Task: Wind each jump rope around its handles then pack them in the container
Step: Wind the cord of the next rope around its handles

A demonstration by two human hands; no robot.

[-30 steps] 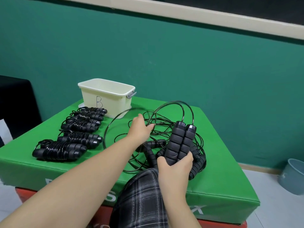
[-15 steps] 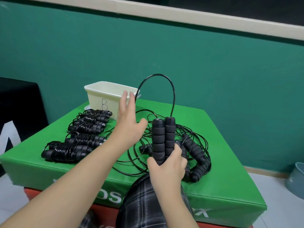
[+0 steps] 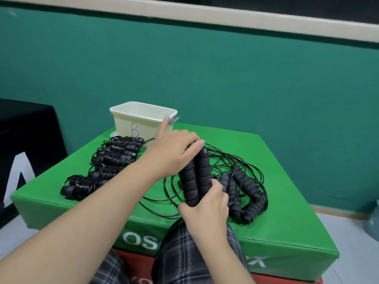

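Observation:
My right hand (image 3: pixel 207 210) grips the lower ends of two black foam handles (image 3: pixel 196 175) of one jump rope, held side by side and upright over the green padded block (image 3: pixel 283 226). My left hand (image 3: pixel 174 152) sits at the handles' top ends with the thumb against them, fingers curled and index finger stretched out; the cord under it is hidden. A tangle of loose ropes and handles (image 3: pixel 244 187) lies just right of my hands. Several wound ropes (image 3: pixel 114 158) lie in a row on the left. The cream container (image 3: pixel 141 121), marked B, stands at the back.
The block's front edge is close to my plaid-covered knees (image 3: pixel 184 253). A black covered object (image 3: pixel 26 132) stands to the left. At the far right edge a grey bin (image 3: pixel 374 220) sits on the floor. A green wall rises behind the block.
The tall loop of cord above the handles is gone. My left hand has come down from an open pose onto the handle tops. The handles now tilt slightly left.

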